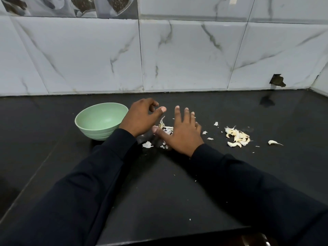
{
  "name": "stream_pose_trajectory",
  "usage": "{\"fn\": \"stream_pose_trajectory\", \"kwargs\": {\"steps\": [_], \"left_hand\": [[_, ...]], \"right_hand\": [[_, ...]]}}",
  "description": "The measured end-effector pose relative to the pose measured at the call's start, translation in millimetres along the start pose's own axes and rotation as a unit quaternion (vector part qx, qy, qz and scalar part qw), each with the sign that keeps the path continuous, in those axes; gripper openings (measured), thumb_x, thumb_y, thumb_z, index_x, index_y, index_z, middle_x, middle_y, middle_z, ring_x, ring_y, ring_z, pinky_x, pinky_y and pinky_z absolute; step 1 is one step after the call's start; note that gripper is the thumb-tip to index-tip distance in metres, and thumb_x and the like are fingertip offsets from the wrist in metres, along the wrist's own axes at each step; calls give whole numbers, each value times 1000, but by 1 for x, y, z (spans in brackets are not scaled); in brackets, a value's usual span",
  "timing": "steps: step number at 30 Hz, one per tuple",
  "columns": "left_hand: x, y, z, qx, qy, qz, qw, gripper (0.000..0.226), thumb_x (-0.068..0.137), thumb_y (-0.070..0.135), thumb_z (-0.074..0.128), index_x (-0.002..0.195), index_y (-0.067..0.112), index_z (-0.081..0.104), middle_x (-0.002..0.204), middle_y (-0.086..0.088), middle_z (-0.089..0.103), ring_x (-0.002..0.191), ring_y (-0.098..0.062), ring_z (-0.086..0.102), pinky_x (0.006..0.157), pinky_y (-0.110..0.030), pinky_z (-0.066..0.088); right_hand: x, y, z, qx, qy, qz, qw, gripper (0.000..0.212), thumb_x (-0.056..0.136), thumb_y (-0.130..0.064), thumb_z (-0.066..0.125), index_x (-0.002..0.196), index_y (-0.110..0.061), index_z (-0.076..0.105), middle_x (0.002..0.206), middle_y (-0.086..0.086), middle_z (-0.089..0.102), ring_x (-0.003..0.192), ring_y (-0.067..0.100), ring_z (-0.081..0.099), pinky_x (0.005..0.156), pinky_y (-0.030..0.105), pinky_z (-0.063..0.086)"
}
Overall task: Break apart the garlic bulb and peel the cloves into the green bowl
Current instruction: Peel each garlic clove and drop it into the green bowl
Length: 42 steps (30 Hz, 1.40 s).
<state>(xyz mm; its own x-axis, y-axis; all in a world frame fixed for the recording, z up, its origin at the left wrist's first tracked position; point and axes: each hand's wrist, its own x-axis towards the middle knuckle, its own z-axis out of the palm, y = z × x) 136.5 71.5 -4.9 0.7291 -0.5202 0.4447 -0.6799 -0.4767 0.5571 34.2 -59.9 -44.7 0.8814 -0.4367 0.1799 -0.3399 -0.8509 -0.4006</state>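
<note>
- Both hands reach out over the dark surface, side by side, in long dark sleeves.
- Just left of the left hand sits the green bowl. It stands upright. The left wrist is right beside its rim, but I cannot tell if they touch.
- Left hand: its fingers are bent loosely and its thumb points at the right hand. It holds nothing.
- Between the two hands lies a little heap of garlic skins, with a thin dry stalk sticking up from it.
- One white skin flake lies on the surface close to the left wrist, on the near side.
- Right hand: it is flat, palm down, fingers straight and spread. It grips nothing. It covers part of the garlic skins, and its thumb lies beside them. I cannot tell if the palm presses down.
- Just right of the right hand lie a few small skin bits.
- Farther right, well apart from the right hand, is a pile of garlic cloves. I cannot tell if they are peeled.
- One lone clove lies farther right than the pile.
- Behind the hands stands a wall of white marble tiles, with a dark hole far to the right.
</note>
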Motion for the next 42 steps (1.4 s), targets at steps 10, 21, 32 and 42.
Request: {"fn": "stream_pose_trajectory", "kwargs": {"steps": [10,21,32,42], "left_hand": [[-7,22,-15,89,-69,-112,987,26,93,27,51,77,8,59,50,-4,67,52,-17,69,68,-32,58],[-21,38,-20,36,-257,-260,930,21,87,2,39,92,-6,58,62,-19,71,53,-28,70,51,-29,55],[-9,14,8,-301,-121,-235,916,21,95,-10,41,101,-1,58,78,-20,67,67,-32,74,67,-33,62],[-17,19,4,-188,-218,-231,930,28,100,23,62,87,-1,64,73,-19,70,57,-30,71,52,-26,55]], "right_hand": [[36,19,-37,-9,-74,-107,991,11,84,-19,69,75,-14,72,76,-4,71,83,17,67,98,61,49],[47,16,-42,-34,-131,-124,983,8,80,-17,72,75,-14,67,71,-5,67,70,13,64,69,33,52],[51,40,-68,188,-110,-116,969,9,83,-8,72,76,-5,76,74,0,75,62,3,58,61,20,45],[18,165,-136,262,-56,43,962,11,90,2,67,83,3,75,81,16,77,53,7,56,52,19,42]]}}
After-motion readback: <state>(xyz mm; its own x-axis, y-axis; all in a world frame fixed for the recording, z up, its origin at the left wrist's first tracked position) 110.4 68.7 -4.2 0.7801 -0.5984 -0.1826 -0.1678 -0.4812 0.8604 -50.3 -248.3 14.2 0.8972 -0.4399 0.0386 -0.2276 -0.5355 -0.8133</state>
